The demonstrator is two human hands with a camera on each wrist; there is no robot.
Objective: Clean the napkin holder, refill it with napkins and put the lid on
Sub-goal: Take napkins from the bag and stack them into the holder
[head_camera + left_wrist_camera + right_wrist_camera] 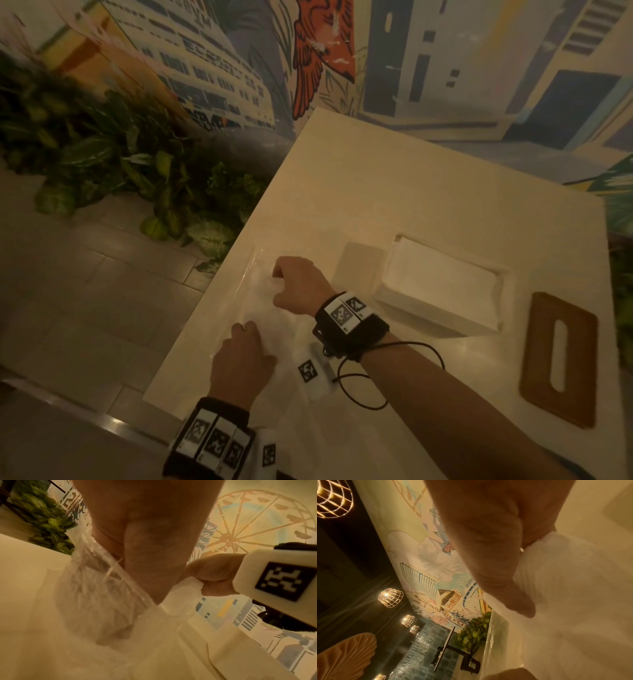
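Note:
The white napkin holder [442,308] stands open on the table with white napkins [445,274] in it. Its brown slotted lid [558,359] lies flat to its right. Left of the holder lies a clear plastic napkin pack [260,308]. My left hand [245,330] grips the pack's near end, fingers curled into the plastic wrap [96,595]. My right hand [277,281] grips a wad of white napkins [187,588] at the pack's far end. In the right wrist view the right hand [488,547] closes on those napkins [565,574].
The white table [394,178] meets a painted wall [445,68] at the back. Leafy plants [137,171] and a tiled floor [85,291] lie beyond its left edge. A small tag with a black marker [308,371] and a wrist cable [359,387] lie near the pack.

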